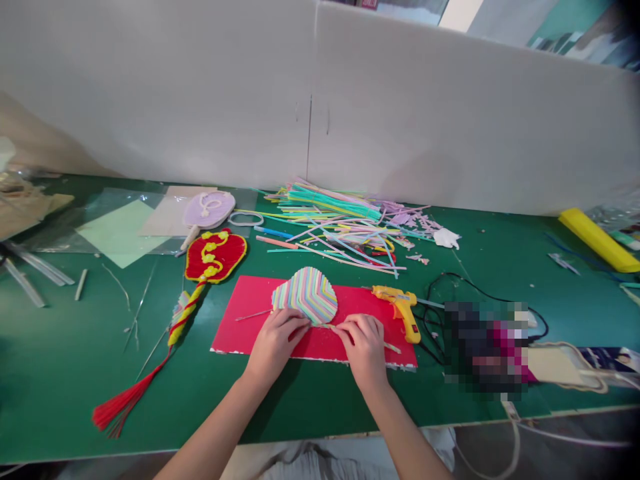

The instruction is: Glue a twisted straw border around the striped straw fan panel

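A rounded fan panel of pastel striped pipe cleaners (307, 293) lies on a red board (245, 293). My left hand (281, 333) rests at its lower left edge, fingertips pinched together. A thin pale pipe cleaner (325, 326) runs along the panel's bottom edge between my two hands. My right hand (364, 339) pinches this strip just right of the panel, and its loose end sticks out past the hand. A thin wire (253, 315) pokes out on the panel's left. My fingers partly cover the lower edge.
A yellow glue gun (403, 310) lies at the board's right, its black cable (490, 285) trailing behind. Several loose pipe cleaners (340, 213) are heaped at the back. On the left are a red-and-yellow tasselled fan (220, 257), a lilac fan (209, 208) and glue sticks (40, 265).
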{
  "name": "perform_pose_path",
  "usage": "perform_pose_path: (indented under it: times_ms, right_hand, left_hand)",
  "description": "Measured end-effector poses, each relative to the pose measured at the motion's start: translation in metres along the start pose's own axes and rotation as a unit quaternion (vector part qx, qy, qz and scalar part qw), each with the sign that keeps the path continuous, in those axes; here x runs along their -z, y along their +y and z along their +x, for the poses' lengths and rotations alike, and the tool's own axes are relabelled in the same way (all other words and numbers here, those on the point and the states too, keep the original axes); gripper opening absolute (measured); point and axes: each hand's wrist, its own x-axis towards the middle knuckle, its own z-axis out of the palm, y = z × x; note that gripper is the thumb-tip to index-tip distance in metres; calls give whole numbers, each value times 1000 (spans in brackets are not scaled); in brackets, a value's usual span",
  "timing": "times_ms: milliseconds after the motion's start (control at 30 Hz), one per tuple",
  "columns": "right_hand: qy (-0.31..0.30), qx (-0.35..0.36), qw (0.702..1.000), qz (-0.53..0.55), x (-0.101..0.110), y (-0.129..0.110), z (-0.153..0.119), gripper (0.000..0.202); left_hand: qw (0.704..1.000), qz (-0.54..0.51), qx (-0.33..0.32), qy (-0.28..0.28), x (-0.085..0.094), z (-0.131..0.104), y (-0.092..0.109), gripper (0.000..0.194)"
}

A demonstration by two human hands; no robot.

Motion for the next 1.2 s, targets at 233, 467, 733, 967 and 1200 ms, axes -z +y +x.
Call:
perform_pose_path:
  times_ms: [233,467,733,967,1200]
  right_hand:
    - [35,-12,999,3,10,13,-2,19]
    - [135,-96,985,-44,54,74,0,24]
    - [118,-133,984,-9,66,74,-24,25]
    - [74,-140,981,112,40,30,-10,26]
    - [-47,-201,954,217,6,4,44,28]
  left_hand:
    - [998,-46,36,15,9,4,-5,21]
    - [998,-7,47,36,34,11,-9,23]
    - [995,31,77,59,52,-11,-21,22]
    - [884,-256,380,89,52,-25,0,37]
    - [670,-522,515,120,51,-18,17,31]
